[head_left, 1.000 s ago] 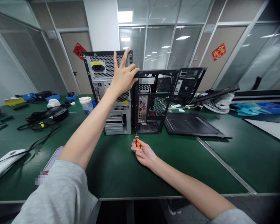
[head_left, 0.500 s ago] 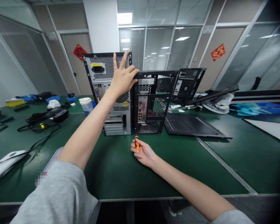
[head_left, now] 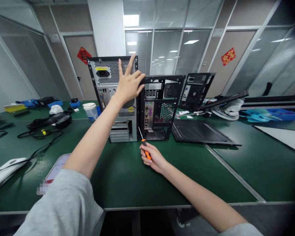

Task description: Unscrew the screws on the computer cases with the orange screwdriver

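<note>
A silver computer case [head_left: 115, 114] stands upright on the green table [head_left: 127, 183] with its rear panel facing me. My left hand [head_left: 129, 83] rests flat against the upper right of that panel, fingers spread. Beside it on the right stands an empty black case frame [head_left: 162, 108]. My right hand [head_left: 153, 157] is closed round the orange handle of a small screwdriver [head_left: 144, 141]. The shaft is tilted up and to the left, with its tip near the bottom right corner of the silver case.
A black side panel [head_left: 201, 131] lies flat right of the frame, with a third black case [head_left: 195, 90] behind it. At left lie cables and a black device [head_left: 51, 121], a white cup [head_left: 90, 110] and a phone [head_left: 57, 167]. Blue trays [head_left: 272, 114] sit at far right.
The screwdriver stood upright with its tip at the black frame's lower left corner. Now it tilts left and my right hand has shifted slightly. The left hand stays on the case.
</note>
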`<action>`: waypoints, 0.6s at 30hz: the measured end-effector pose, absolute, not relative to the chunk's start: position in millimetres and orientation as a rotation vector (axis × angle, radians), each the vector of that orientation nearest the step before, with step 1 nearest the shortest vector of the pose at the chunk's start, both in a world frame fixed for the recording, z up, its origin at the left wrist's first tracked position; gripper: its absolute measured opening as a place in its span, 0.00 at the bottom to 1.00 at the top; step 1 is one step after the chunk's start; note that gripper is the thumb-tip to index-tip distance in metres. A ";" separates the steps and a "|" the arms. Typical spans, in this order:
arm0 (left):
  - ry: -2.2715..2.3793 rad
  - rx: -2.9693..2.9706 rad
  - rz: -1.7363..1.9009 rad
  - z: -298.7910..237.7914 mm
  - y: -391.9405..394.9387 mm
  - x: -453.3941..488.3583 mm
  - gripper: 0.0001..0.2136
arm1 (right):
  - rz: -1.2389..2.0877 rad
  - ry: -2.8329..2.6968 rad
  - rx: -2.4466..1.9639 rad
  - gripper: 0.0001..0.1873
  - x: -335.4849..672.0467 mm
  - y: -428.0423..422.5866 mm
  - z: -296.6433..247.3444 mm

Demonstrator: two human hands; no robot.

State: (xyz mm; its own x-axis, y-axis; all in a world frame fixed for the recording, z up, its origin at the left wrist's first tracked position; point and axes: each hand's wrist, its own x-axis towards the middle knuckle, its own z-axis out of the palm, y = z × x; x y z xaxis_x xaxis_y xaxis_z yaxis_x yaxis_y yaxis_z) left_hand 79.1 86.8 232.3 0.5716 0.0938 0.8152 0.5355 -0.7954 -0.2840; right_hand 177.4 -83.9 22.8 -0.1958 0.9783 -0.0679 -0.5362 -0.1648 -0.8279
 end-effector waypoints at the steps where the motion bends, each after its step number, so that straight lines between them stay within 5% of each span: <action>1: -0.504 -2.300 -1.151 231.3 86.6 79.3 0.18 | 1.593 -0.838 -0.789 0.10 180.8 -82.8 23.9; 12: -0.545 -2.320 -1.095 207.9 70.1 70.6 0.32 | 1.316 -1.144 -1.162 0.14 207.4 -72.8 28.7; 18: -0.465 -2.327 -0.982 154.0 50.0 52.4 0.16 | 1.085 -1.231 -1.268 0.13 215.2 -64.6 18.3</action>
